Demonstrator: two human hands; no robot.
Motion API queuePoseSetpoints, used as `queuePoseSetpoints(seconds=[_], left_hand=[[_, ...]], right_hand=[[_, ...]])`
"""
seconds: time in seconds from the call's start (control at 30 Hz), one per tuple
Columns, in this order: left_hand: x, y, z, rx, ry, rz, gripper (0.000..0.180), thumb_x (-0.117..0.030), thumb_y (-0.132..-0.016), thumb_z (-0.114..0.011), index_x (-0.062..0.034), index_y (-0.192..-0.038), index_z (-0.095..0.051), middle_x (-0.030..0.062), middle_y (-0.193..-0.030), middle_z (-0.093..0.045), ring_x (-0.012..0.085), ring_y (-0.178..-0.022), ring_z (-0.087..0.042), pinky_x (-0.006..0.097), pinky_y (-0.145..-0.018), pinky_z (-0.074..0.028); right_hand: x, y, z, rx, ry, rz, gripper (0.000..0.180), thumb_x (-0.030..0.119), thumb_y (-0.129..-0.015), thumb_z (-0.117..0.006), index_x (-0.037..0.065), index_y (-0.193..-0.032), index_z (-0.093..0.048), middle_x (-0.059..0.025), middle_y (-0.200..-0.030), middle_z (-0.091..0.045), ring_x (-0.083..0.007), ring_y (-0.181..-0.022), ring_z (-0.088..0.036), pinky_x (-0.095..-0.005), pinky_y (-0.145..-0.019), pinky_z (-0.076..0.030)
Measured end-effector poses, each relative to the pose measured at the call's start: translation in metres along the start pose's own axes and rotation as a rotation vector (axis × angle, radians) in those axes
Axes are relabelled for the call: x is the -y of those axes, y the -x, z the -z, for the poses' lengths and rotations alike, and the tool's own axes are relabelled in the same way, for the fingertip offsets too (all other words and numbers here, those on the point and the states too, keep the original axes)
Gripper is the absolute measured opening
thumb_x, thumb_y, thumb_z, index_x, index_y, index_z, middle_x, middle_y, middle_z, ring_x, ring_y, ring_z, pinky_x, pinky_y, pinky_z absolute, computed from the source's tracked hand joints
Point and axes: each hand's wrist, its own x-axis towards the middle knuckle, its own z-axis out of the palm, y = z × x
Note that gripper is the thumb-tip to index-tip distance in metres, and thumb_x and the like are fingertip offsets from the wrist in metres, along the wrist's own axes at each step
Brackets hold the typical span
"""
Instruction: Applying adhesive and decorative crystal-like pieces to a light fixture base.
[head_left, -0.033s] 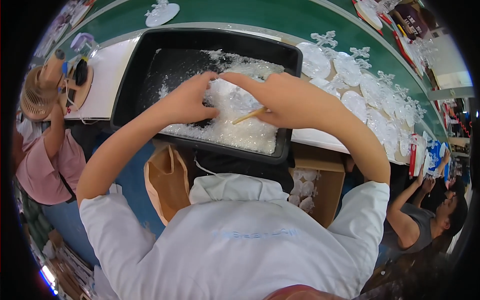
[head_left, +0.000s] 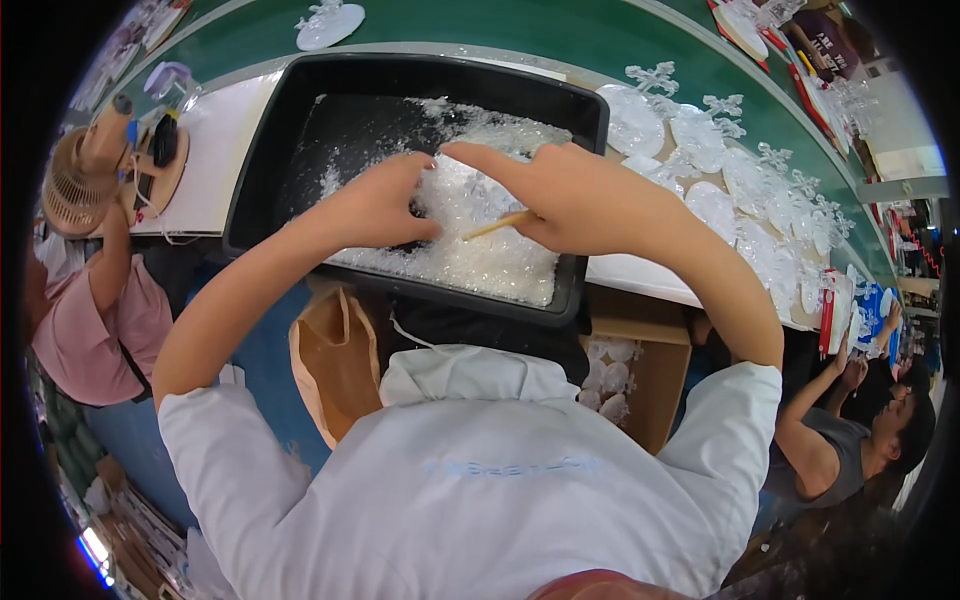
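My left hand (head_left: 385,200) is curved over the black tray (head_left: 262,165), its fingers and thumb bent apart around the edge of a pale, glitter-covered patch. What lies in that grip blends into the white glitter (head_left: 510,270), so its kind is unclear. Closed on a thin wooden stick (head_left: 495,226), my right hand (head_left: 575,205) is on the other side of the patch. Its index finger reaches toward my left fingertips, and the stick slants down to the left over the glitter.
White discs with clear snowflake tops (head_left: 740,180) crowd the table at right. A small fan (head_left: 75,185) stands at left. Below the tray are a paper bag (head_left: 335,365) and a cardboard box (head_left: 655,390) holding white pieces. People sit on both sides.
The view has shifted very slightly. Both hands keep nearly the same pose, and the stick remains in my right hand.
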Motion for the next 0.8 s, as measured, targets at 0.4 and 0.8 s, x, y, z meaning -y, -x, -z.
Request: queuePoseSetpoints(seconds=[0.4, 0.8], left_hand=[[-0.017, 0.019, 0.009, 0.301, -0.036, 0.097, 0.045, -0.029, -0.079, -0.072, 0.0013, -0.111, -0.063, 0.0206, -0.099, -0.066, 0.0309, -0.090, -0.066, 0.038, -0.082, -0.052], [-0.004, 0.015, 0.023, 0.072, 0.244, 0.145, 0.028, -0.014, -0.088, -0.062, -0.0017, -0.113, -0.062, 0.0084, -0.105, -0.066, 0.0157, -0.087, -0.064, 0.030, -0.077, -0.052]], right_hand=[[-0.006, -0.028, 0.010, -0.029, 0.180, 0.249, 0.042, 0.023, -0.077, -0.078, 0.012, -0.115, -0.066, -0.0095, -0.095, -0.069, -0.0299, -0.088, -0.067, -0.0414, -0.073, -0.054], [-0.025, -0.030, -0.002, -0.221, 0.575, -0.059, 0.023, 0.029, -0.083, -0.071, 0.007, -0.080, -0.070, -0.0124, -0.073, -0.064, -0.0311, -0.069, -0.068, -0.0411, -0.062, -0.054]])
